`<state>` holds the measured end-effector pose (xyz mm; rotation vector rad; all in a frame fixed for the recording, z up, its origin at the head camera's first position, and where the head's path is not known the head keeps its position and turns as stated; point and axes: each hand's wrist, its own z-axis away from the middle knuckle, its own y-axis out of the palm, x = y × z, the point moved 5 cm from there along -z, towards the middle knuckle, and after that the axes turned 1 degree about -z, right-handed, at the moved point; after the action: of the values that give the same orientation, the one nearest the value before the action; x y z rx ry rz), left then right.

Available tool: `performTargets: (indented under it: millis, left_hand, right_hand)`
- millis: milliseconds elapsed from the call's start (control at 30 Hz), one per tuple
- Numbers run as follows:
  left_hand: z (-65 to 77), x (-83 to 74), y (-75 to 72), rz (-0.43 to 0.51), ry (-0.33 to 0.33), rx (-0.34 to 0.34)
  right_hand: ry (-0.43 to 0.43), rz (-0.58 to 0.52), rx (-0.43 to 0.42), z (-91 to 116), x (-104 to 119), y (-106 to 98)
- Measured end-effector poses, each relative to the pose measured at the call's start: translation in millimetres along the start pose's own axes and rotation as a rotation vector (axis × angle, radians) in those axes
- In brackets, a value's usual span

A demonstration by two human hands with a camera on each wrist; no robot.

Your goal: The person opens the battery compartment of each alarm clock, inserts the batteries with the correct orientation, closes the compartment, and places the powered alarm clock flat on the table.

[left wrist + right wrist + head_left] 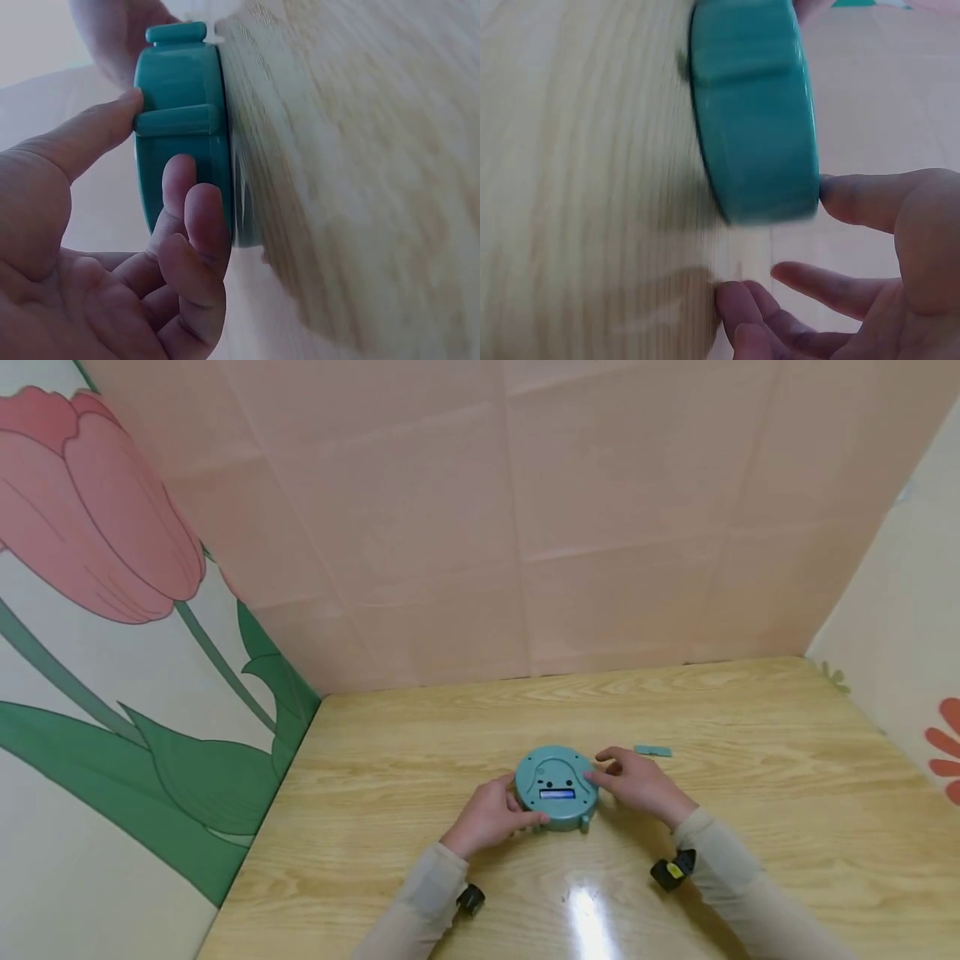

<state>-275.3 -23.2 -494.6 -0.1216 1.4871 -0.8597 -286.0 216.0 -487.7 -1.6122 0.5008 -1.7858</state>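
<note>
A round teal clock [551,767] lies back side up on the wooden table, its small feet toward the person. In its back an uncovered slot holds a blue battery [557,794]. My left hand [491,814] grips the clock's near left side, thumb on the upper rim and fingers at the side wall, as the left wrist view shows. At the right edge is my right hand [633,781], its thumb touching the rim while the other fingers spread apart beside the clock near the table. Just beyond that hand lies a small teal battery cover [653,751].
The light wooden table [390,752] runs back to a wall hung with pinkish paper [405,527]. A wall with a painted tulip [105,510] bounds the left side, and a pale wall [907,610] the right. A black wrist camera [673,870] sits at the right sleeve.
</note>
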Motion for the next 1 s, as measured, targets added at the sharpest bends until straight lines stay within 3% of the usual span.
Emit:
performTargets:
  millis: [300, 667, 1000]
  left_hand:
    - [3.0, 1.7, -1.1, -0.017, -0.032, -0.006]
    - [5.7, 4.8, -1.7, -0.019, -0.03, -0.001]
    - [7.0, 5.5, -4.1, -0.014, -0.042, 0.006]
  right_hand:
    - [-0.086, 0.109, -0.059, 7, -23, -22]
    - [0.0, 0.229, -0.108, 13, -51, -52]
    - [-0.043, 0.225, -0.234, 9, -66, -72]
